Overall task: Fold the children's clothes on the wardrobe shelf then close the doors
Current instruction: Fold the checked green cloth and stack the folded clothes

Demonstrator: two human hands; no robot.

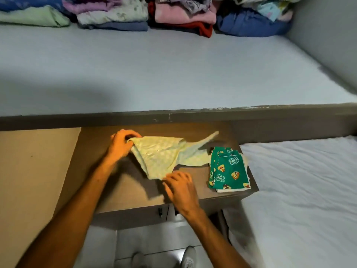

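A pale yellow child's garment (160, 153) lies partly lifted over a brown cabinet top (119, 186). My left hand (120, 143) grips its upper left corner. My right hand (180, 185) pinches its lower corner near the front. One end of the garment trails off to the right. A folded green cartoon-print garment (228, 170) rests on the right part of the cabinet top, apart from both hands. Above, on the grey wardrobe shelf (154, 74), stacks of folded clothes (116, 14) line the back.
The shelf's dark front edge (173, 116) runs across the view just above the cabinet top. A white bedsheet (301, 190) lies at the right. A beige wall panel (32, 171) is at the left. Tiled floor and shoes (187, 256) show below.
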